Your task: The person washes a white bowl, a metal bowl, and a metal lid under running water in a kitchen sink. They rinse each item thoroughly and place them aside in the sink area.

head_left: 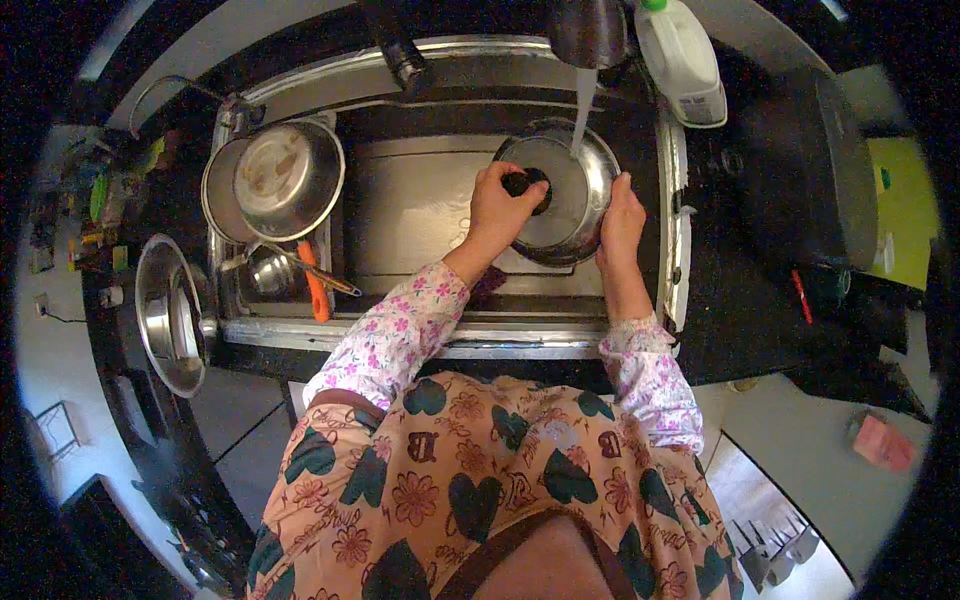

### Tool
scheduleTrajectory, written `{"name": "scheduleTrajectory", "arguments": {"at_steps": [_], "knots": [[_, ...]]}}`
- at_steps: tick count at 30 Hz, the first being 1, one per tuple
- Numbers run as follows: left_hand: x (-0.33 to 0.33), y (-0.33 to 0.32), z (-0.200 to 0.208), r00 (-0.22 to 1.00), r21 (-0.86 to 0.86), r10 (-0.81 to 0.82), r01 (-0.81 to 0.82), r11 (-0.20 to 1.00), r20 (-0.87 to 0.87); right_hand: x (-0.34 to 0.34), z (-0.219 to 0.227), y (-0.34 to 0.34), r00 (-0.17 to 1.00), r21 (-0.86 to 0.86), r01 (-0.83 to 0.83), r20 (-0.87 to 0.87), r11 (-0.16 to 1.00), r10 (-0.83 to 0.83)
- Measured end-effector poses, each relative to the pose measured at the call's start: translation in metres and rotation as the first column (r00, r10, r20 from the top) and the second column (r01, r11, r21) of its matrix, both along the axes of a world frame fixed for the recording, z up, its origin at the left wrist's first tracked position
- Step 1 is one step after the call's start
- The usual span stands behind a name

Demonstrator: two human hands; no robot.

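Under the running tap (588,35), a round, shiny metal bowl (570,232) stands at the right of the sink. Water (583,105) falls into its far part. My right hand (622,218) grips the bowl's right rim, fingers wrapped along the edge. Inside the bowl, my left hand (500,208) is closed on a small black scrubber (539,192), mostly covered by the fingers, so its exact shape does not show. Both forearms, in floral sleeves, reach in over the sink's near edge.
Stacked metal pots (288,182) sit at the sink's left end, beside an orange handle (314,283). A large steel basin (170,312) stands farther left. A white bottle (684,65) with a green cap stands behind the sink at right. The metal sink rim (480,338) runs along the front.
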State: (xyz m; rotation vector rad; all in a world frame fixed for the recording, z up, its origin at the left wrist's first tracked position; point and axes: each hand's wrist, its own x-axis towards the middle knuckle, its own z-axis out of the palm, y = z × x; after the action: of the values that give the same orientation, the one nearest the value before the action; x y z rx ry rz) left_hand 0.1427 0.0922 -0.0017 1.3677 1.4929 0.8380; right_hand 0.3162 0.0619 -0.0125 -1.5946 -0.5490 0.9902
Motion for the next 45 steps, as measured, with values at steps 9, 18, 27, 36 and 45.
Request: {"name": "scheduleTrajectory", "arguments": {"at_steps": [9, 18, 27, 36, 45], "knots": [[0.065, -0.007, 0.005, 0.906, 0.471, -0.165, 0.35, 0.809, -0.391, -0.011, -0.008, 0.018, 0.973, 0.106, 0.077, -0.224, 0.991, -0.052], [0.042, 0.008, 0.0, 0.731, -0.351, 0.195, 0.063, 0.934, 0.653, -0.052, 0.008, 0.035, 0.677, -0.048, -0.334, 0.683, 0.942, 0.274], [-0.055, 0.019, -0.048, 0.532, -0.567, 0.458, 0.05, 0.822, 0.712, -0.063, 0.001, -0.01, 0.185, -0.165, -0.818, 0.833, 0.551, 0.522], [-0.034, -0.01, -0.047, 0.391, -0.636, 0.524, 0.251, 0.73, 0.756, -0.08, -0.008, 0.046, 0.018, -0.25, -0.68, 0.934, 0.689, 0.357], [-0.066, 0.014, -0.035, 0.524, -0.519, 0.391, 0.118, 0.847, 0.757, 0.003, 0.019, -0.021, 0.128, -0.303, -0.791, 0.767, 0.532, 0.628]]}}
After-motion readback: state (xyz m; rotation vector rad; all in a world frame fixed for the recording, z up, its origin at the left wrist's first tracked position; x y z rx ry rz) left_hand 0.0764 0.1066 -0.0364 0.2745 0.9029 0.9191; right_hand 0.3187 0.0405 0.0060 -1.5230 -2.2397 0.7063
